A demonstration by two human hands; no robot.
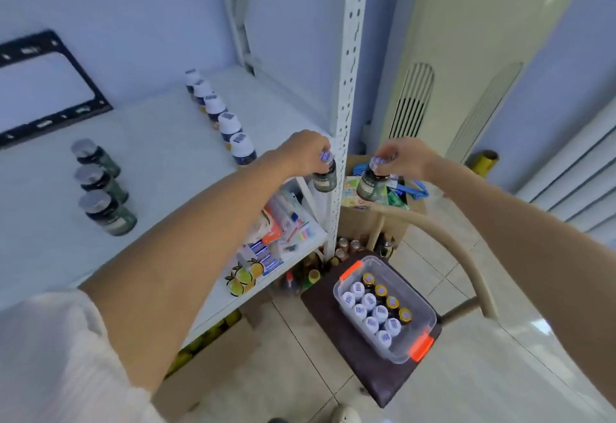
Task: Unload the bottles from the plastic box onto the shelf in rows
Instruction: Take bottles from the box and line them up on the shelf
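Left hand (305, 152) closed over cap of dark green bottle (325, 180), at front edge of shelf (160, 162) beside perforated upright (346, 95). Right hand (405, 157) likewise gripping second green bottle (371, 186), off shelf. Bare board between both bottle rows. Plastic box (385, 309) below on stool (353, 352).

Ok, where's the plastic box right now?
The plastic box sits low and right of centre in the head view, on the dark chair seat beside the shelf, below both hands.
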